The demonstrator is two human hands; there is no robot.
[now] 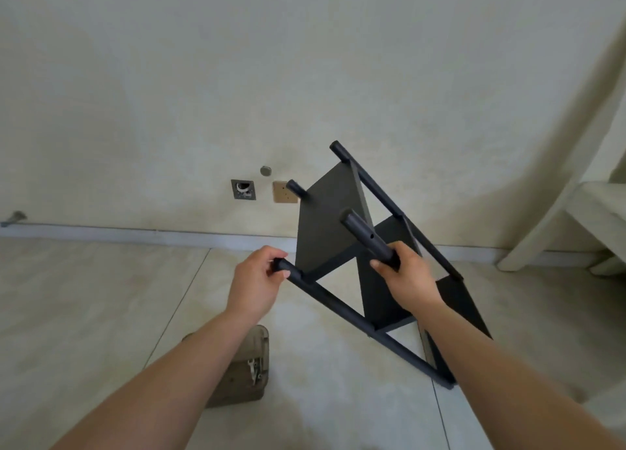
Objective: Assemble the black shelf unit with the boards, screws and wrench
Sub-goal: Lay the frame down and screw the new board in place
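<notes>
The black shelf unit (pixel 328 219) is tilted toward me, its lower end resting on the floor at the right. It has round black posts and flat black boards between them. My left hand (pixel 258 282) grips the top end of the near left post (pixel 342 309). My right hand (pixel 404 276) is closed around the near right post (pixel 364 234), just below a small screw hole. Two far post ends stick up behind the top board. A small metal wrench (pixel 252 368) lies on a tan box lid near my left forearm.
A tan box (pixel 242 371) sits on the tiled floor at lower centre. The wall ahead carries a socket plate (pixel 284 192) and an open wall box (pixel 243 189). A pale bench or furniture piece (pixel 599 219) stands at the right under a curtain.
</notes>
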